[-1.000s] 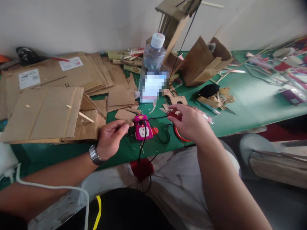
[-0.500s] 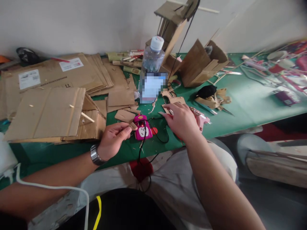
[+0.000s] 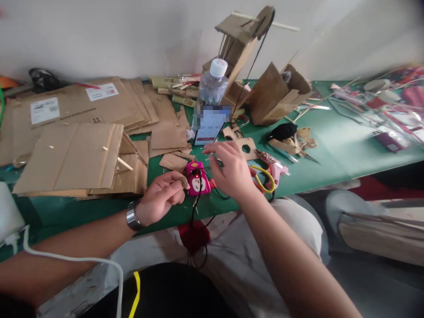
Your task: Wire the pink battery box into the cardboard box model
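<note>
Flat cardboard: sheets [image 3: 82,108] are lying piled at the far left of the counter [image 3: 334,152], two white labels showing.
Cardboard box: in front of that pile, the box [image 3: 69,161] is resting with a pale stick poking out of its side.
Left hand: your left hand [image 3: 162,194] is hovering by the counter's near edge, thumb and forefinger clamping the small brown piece.
Small brown piece: the piece [image 3: 184,181] is sitting in those fingertips, just left of the socket.
Pink socket: the socket [image 3: 198,184] is lying between your hands, a black cord plugged into it.
Phone: the phone [image 3: 207,132] is standing upright in front of a clear bottle [image 3: 212,88].
Right hand: your right hand [image 3: 232,170] is hanging right of the socket, fingers curling; I cannot tell whether they are gripping anything.
Holed cardboard: beyond that hand, the holed cardboard [image 3: 251,153] is lying flat.
Glue gun: the pink glue gun [image 3: 278,168] is lying near a yellow loop [image 3: 272,177].
</note>
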{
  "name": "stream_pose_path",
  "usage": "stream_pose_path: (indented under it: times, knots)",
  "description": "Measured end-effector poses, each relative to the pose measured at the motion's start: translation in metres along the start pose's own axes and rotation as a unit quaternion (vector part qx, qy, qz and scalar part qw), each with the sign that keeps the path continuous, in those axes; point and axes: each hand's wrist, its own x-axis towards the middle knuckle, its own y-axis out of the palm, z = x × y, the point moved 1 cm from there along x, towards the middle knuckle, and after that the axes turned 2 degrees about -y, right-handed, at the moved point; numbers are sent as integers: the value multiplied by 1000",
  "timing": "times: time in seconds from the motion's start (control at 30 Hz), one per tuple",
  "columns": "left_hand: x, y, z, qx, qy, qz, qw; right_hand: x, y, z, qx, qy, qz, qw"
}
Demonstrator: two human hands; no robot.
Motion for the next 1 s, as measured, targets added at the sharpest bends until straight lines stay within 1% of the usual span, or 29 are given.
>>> stream_pose_path:
  times: [0.07, 0.13, 0.2, 0.27, 0.37, 0.47, 0.57, 0.63, 0.7, 0.8, 0.9, 1.0]
  knots:
    - [1, -1, 1, -2, 2, -3, 1000, 6, 1, -20, -55, 28, -3, 998]
    - [2, -2, 1, -7, 8, -11, 1000, 9, 5, -35, -84, 47, 9, 995]
    - [3, -3, 1, -14, 14, -19, 1000, 10, 8, -42, -95, 54, 13, 994]
    - [4, -3, 0, -25, 15, -26, 999, 10, 9, -41, -95, 47, 3, 994]
    - [5, -1, -2, -51, 13, -43, 998, 8, 4, -26, -68, 16, -33, 997]
    - [6, 2, -5, -88, 5, -58, 994, 3, -4, 2, -13, -25, -66, 997]
    - [9, 3, -6, -131, -10, -81, 988, -4, -4, 29, 27, -77, -49, 995]
    - [10, 3, -7, -158, -19, -93, 983, -9, 1, 41, 29, -102, -37, 994]
    - [10, 3, -9, -183, -32, -91, 978, -13, 8, 46, 17, -110, -28, 993]
    - [10, 3, -10, -205, -50, -75, 975, -16, 18, 46, -7, -108, -15, 994]
    - [9, 4, -11, -199, -49, -67, 976, -17, 23, 45, -14, -112, -11, 994]
    - [9, 5, -12, -189, -41, -57, 979, -18, 25, 45, 9, -121, -22, 992]
